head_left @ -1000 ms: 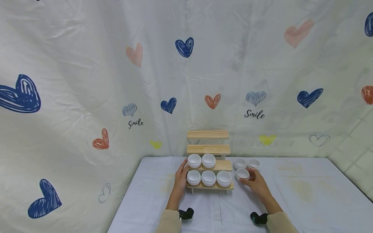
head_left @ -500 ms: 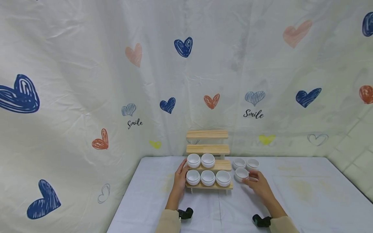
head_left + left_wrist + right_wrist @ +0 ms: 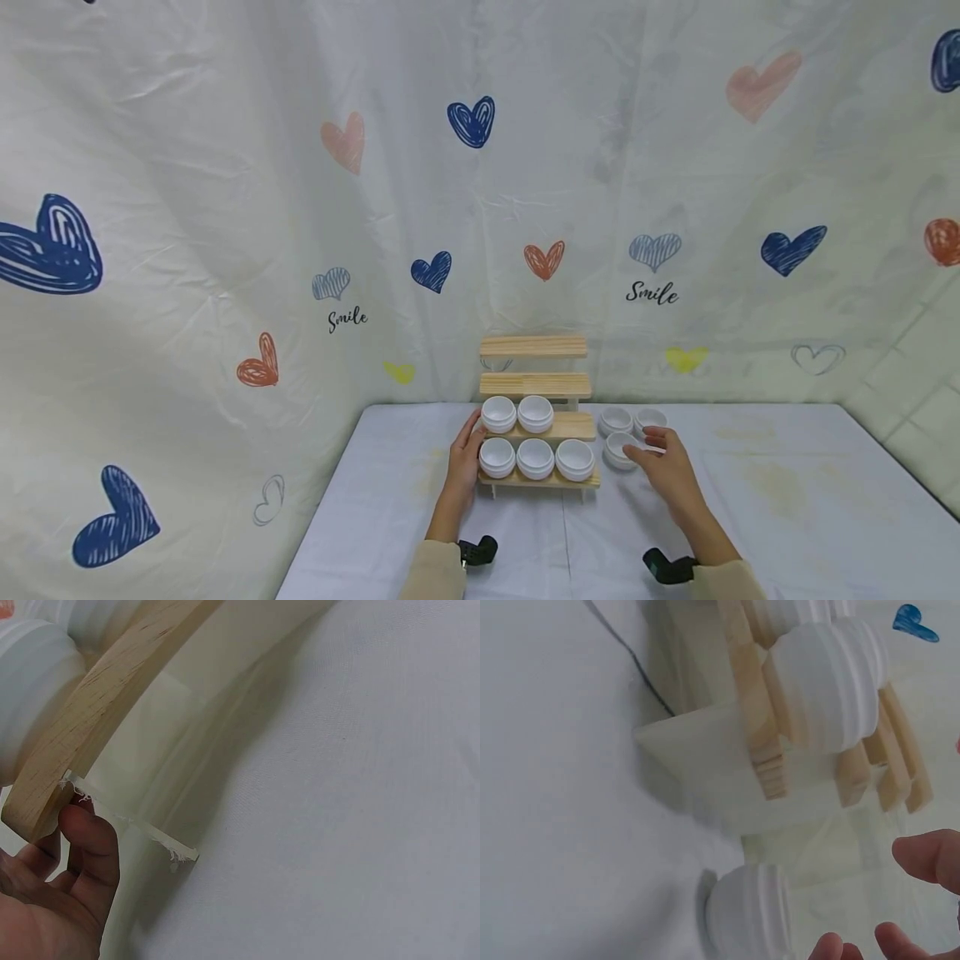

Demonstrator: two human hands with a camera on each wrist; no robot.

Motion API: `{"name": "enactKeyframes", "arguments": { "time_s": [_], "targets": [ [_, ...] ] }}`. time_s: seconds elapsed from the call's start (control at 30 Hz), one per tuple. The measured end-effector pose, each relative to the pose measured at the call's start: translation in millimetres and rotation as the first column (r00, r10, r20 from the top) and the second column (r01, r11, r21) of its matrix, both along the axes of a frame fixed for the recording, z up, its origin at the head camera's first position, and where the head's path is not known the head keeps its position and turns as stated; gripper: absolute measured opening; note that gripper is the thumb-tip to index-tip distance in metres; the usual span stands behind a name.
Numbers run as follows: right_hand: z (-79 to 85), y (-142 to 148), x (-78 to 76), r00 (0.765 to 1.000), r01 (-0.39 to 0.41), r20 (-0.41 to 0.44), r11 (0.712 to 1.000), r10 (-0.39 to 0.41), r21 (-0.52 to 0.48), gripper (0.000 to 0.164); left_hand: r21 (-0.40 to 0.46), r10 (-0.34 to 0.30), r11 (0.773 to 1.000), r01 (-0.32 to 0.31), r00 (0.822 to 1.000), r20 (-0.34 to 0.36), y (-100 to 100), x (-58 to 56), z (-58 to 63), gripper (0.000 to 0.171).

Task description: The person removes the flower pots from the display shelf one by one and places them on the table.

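A tiered wooden display stand (image 3: 536, 384) has white bowls on its two lower tiers. Three bowls, among them a front right bowl (image 3: 575, 458), line the lowest tier. Two more, including a second-tier bowl (image 3: 535, 413), sit above. My left hand (image 3: 461, 467) grips the stand's left side; in the left wrist view its fingers curl at the end of a wooden plank (image 3: 105, 697). My right hand (image 3: 672, 475) hovers with fingers apart over a loose white bowl (image 3: 619, 451) right of the stand. The right wrist view shows a gap between the fingertips and this bowl (image 3: 746, 911).
Behind the loose bowl stand two others, a back left bowl (image 3: 615, 420) and a partly covered back right bowl (image 3: 649, 418). A white cloth (image 3: 795, 517) covers the table. A curtain with printed hearts (image 3: 570, 167) hangs close behind the stand.
My right hand has come off the front loose bowl and risen slightly towards the back right bowl. That bowl stays in place. The left hand keeps its grip on the stand.
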State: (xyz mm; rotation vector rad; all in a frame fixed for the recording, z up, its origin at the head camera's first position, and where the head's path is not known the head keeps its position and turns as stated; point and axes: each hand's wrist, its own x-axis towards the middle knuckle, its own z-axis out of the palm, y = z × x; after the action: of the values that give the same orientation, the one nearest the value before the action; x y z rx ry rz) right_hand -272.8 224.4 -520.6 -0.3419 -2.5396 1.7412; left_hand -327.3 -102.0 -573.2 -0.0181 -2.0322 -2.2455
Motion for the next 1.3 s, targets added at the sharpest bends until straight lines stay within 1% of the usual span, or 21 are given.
{"name": "enactKeyframes", "arguments": {
  "time_s": [0.13,0.23,0.33,0.4,0.5,0.63,0.7,0.77,0.83,1.03,1.3],
  "targets": [
    [14.1,-10,2.4,0.996,-0.003,-0.085,1.000,0.004,0.014,0.059,-0.012,-0.001,1.000,0.001,1.000,0.001,1,-0.7,-1.2,0.052],
    [23.3,-20,0.8,0.988,-0.013,-0.154,1.000,0.016,0.022,0.049,-0.009,-0.004,1.000,0.004,1.000,0.000,0,-1.2,-1.6,0.052],
    [31.4,-30,-2.1,0.975,-0.062,-0.210,0.998,0.067,0.030,0.041,0.000,-0.005,1.000,0.005,1.000,-0.002,0,-0.5,-0.5,0.053],
    [36.2,-36,-3.5,0.963,-0.109,-0.245,0.993,0.115,0.039,0.039,0.003,-0.003,1.000,0.003,1.000,0.003,-1,-0.2,-0.2,0.053],
    [43.2,-47,-5.2,0.945,-0.169,-0.273,0.983,0.181,0.067,0.038,-0.004,-0.004,1.000,0.004,1.000,0.001,-1,-0.6,-0.2,0.053],
    [48.9,-62,-9.4,0.928,-0.233,-0.278,0.969,0.247,0.083,0.041,-0.010,-0.007,1.000,0.007,1.000,0.000,0,-1.8,-0.7,0.052],
    [48.7,-68,-12.9,0.919,-0.266,-0.280,0.961,0.276,0.077,0.043,-0.009,-0.004,1.000,0.004,1.000,0.005,0,-2.0,-1.0,0.052],
    [47.4,-74,-17.0,0.916,-0.280,-0.278,0.957,0.289,0.071,0.045,-0.012,-0.002,1.000,0.002,1.000,0.002,0,-2.2,-1.3,0.052],
    [45.6,-78,-20.9,0.915,-0.285,-0.275,0.956,0.294,0.071,0.047,-0.013,-0.003,1.000,0.003,1.000,0.002,0,-2.4,-1.7,0.052],
    [44.0,-88,-29.0,0.925,-0.281,-0.251,0.958,0.285,0.054,0.051,-0.004,-0.006,1.000,0.006,1.000,0.004,1,-4.1,-2.7,0.053],
    [42.3,-94,-37.4,0.915,-0.319,-0.246,0.947,0.321,0.048,0.054,0.009,-0.001,1.000,0.001,1.000,-0.007,0,-5.2,-4.1,0.051]
  ]
}}
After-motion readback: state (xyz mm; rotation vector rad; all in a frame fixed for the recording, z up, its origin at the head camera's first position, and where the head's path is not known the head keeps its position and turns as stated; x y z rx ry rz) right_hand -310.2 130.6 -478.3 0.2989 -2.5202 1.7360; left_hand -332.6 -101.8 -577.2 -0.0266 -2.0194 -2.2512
